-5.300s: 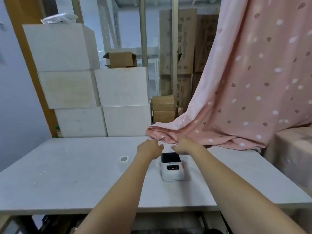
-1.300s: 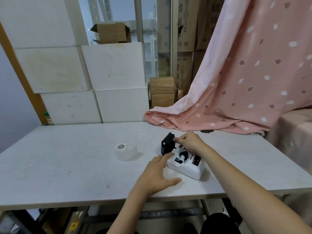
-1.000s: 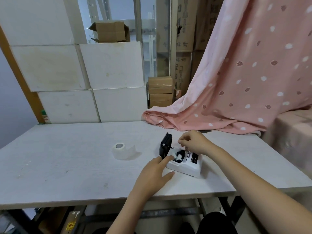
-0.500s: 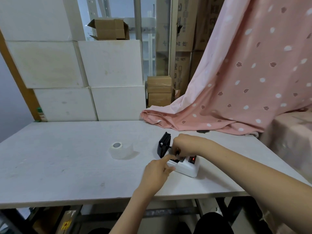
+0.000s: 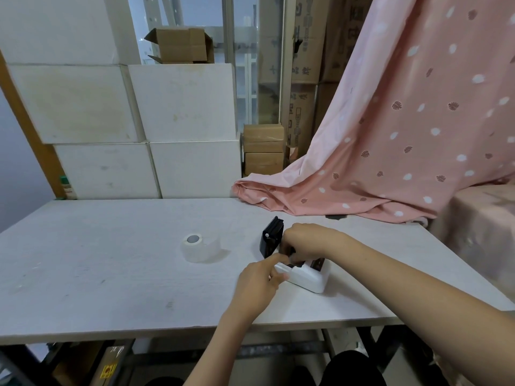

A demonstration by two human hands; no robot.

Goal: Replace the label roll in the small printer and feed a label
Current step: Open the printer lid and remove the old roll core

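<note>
The small white printer [image 5: 309,278] sits on the white table [image 5: 111,260], right of centre, with its black lid [image 5: 271,240] standing open to the left. My right hand [image 5: 305,242] reaches down into the open compartment, fingers curled around something inside; what it pinches is hidden. My left hand [image 5: 257,284] rests against the printer's near-left corner, index finger stretched toward the compartment. A white label roll [image 5: 198,247] with a loose end stands on the table, apart from both hands, to the left of the printer.
A pink dotted curtain [image 5: 390,135] drapes onto the table's back right. White foam boxes [image 5: 139,121] and brown cartons [image 5: 263,149] are stacked behind the table. The table's front edge runs close below my left forearm.
The printer was shut and square to me; now its lid is open and it sits turned. My right hand has gone down into the compartment, and my left hand has closed in on the printer's corner.
</note>
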